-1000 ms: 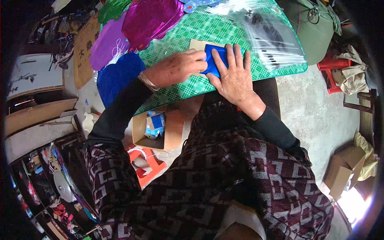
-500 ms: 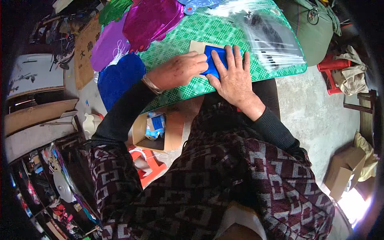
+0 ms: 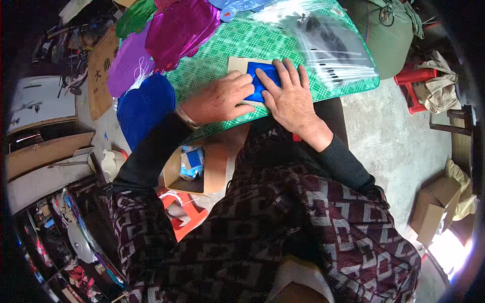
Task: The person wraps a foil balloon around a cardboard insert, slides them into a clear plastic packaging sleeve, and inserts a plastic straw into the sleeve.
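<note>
A folded piece of shiny blue foil [image 3: 257, 95] lies on a beige card [image 3: 237, 64] near the front edge of the table. My right hand [image 3: 293, 103] presses flat on the foil with fingers spread, covering its right part. At the foil's left edge, my left hand [image 3: 217, 98] rests with bent fingers touching it and the thumb held apart below. Whether the left fingertips pinch any foil is hidden. To the left of that hand, a larger flat blue foil sheet [image 3: 146, 106] hangs over the table edge.
The table has a green checked cloth [image 3: 242, 38]. Magenta foil [image 3: 182, 33], purple foil [image 3: 129, 65] and white strings [image 3: 144, 68] lie left; clear plastic bags [image 3: 336, 50] lie right. Below stands a cardboard box [image 3: 214, 166] holding blue packets. A red stool [image 3: 414, 86] stands right.
My left hand has loosened, its thumb now apart from the fingers, and it sits slightly lower on the foil's left edge. My right hand stays flat on the foil. The whole view has shifted slightly.
</note>
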Tool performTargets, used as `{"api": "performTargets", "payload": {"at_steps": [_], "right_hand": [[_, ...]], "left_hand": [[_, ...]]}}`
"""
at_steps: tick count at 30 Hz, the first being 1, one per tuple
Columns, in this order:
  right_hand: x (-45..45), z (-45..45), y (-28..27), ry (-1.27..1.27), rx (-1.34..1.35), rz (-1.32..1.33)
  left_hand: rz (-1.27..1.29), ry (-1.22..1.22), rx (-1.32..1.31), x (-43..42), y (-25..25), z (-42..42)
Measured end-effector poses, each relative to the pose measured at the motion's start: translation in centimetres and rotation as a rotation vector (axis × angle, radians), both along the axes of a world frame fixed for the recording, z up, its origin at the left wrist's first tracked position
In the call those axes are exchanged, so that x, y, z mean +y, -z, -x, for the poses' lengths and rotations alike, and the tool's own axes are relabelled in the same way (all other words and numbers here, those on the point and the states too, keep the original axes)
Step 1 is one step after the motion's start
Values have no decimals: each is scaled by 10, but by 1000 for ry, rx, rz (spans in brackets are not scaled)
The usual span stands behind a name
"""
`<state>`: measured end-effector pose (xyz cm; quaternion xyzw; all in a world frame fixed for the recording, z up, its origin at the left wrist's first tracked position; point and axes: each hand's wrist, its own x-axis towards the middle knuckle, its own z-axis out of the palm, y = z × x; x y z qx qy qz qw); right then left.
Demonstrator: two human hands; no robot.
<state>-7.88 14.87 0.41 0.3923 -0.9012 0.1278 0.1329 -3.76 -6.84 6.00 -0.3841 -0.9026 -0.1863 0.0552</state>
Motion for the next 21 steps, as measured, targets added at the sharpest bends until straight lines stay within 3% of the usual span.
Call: {"api": "performTargets", "payload": {"at_steps": [7,12,16,21], "right_hand": [[11,-4,-8,-48,-72,49],[32,-5,-17,-106,-122,95],[51,7,-16,-262,-290,383],[64,0,-23,-146,-266,413]], "left_hand": [[-64,-95,63,16,7,-11],[27,33,140,12,16,-9],[56,58,200,13,20,-4],[-63,-88,34,19,15,-8]]}}
